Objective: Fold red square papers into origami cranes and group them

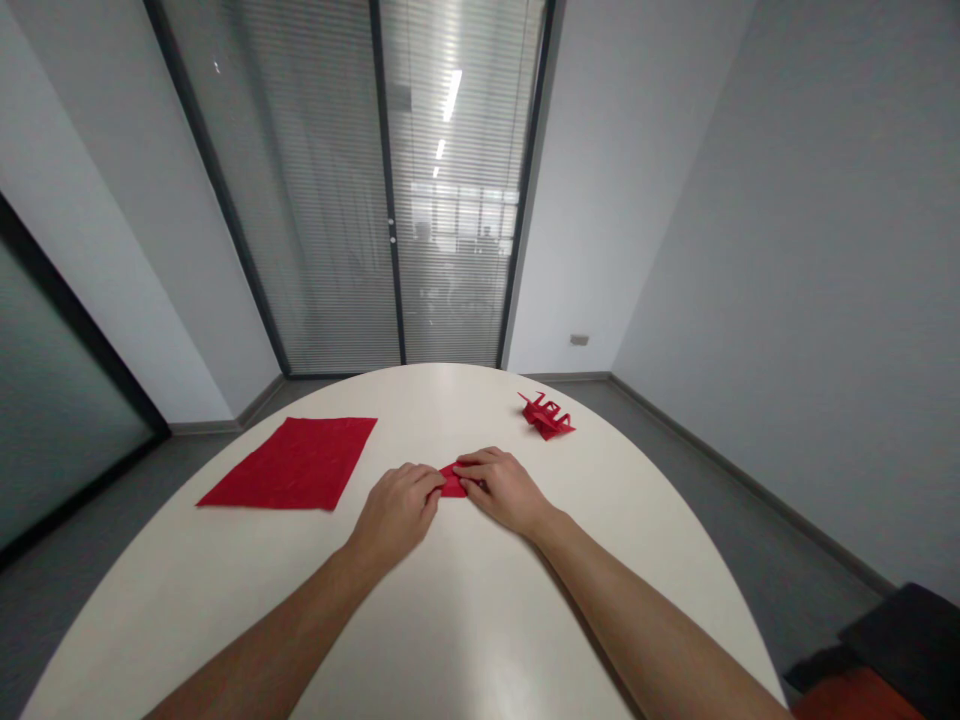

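Observation:
A small folded piece of red paper (pixel 453 487) lies on the white round table (pixel 480 620) between my two hands. My left hand (pixel 399 510) has its fingers curled together, and the fingertips press the paper's left edge. From the other side my right hand (pixel 504 490) reaches over the right part of the paper, thumb and fingers closed on it. Much of the paper is hidden beneath my fingers, so I cannot tell its full shape.
A flat sheet of red paper (pixel 292 465) rests on the table's left side. Folded red paper cranes (pixel 549 416) stand near the right back edge. Beyond the table are a glass partition with blinds (pixel 330 200) and a dark chair (pixel 907 640) at lower right.

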Available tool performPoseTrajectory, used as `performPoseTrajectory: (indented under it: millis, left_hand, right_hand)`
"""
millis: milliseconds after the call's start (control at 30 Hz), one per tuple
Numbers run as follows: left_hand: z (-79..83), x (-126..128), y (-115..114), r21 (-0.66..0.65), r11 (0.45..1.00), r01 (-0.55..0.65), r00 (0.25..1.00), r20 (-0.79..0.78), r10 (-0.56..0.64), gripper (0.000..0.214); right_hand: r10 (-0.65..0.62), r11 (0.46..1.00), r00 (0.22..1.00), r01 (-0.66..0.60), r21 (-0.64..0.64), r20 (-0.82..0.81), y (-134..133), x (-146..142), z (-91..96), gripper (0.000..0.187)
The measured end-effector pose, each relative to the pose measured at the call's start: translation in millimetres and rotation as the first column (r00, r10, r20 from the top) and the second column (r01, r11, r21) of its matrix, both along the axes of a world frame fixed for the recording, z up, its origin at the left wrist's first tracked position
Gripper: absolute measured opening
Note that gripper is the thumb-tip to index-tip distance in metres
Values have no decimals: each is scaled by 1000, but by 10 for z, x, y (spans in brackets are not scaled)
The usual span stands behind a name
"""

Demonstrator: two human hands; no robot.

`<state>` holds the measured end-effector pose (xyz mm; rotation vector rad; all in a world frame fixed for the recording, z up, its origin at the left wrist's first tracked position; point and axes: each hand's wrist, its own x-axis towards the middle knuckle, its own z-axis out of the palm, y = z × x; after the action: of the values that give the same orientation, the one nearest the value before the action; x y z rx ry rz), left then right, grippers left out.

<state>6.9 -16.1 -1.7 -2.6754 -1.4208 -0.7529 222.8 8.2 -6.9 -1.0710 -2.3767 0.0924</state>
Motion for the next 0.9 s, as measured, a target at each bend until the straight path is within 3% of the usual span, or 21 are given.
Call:
performPoseTrajectory:
  millis: [133, 467, 700, 900]
  left_hand:
    - [-25, 0, 1, -47, 999, 10, 1000, -12, -11, 25]
    - [-4, -6, 3, -91, 996, -13, 1000, 13, 14, 23]
    - [16, -6, -5, -124, 991, -42, 999, 23, 45, 24]
    - [5, -12, 7, -127, 991, -47, 998, 37, 52, 23]
  right_hand:
    - [-2, 1000, 1000, 2, -9, -18, -2, 11, 10, 30]
    - [148, 986, 988, -150, -66, -43, -90, -46, 118, 27]
    - [49, 988, 991, -66, -138, -122, -95, -59, 93, 21]
    - [-34, 988, 992, 16, -154, -118, -80, -47, 59, 26]
